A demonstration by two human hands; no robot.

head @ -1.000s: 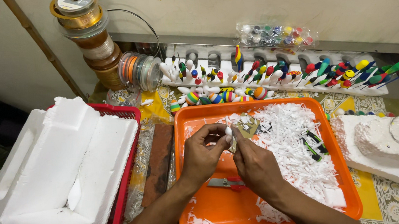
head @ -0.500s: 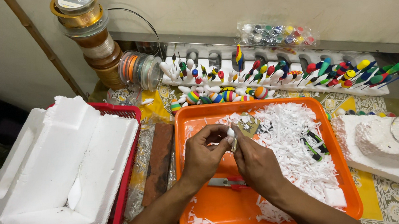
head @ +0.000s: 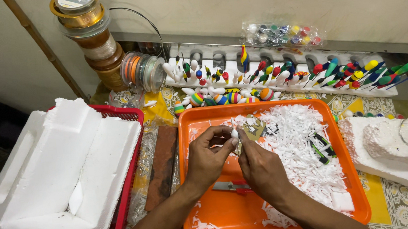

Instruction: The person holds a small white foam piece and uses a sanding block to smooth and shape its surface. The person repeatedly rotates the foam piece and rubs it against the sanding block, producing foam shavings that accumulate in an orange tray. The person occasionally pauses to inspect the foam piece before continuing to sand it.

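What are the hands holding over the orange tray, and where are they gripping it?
The left hand pinches a small white foam piece at its sides between thumb and fingertips. The right hand presses a scrap of sandpaper against it.

Head camera looks steeply down, close above the orange tray [head: 200, 129].

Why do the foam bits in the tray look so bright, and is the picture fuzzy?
Head view: light from above glares off the white foam shavings, so their detail washes out; the orange tray shines a little; the left hand and right hand look sharp; the left edge is dark.
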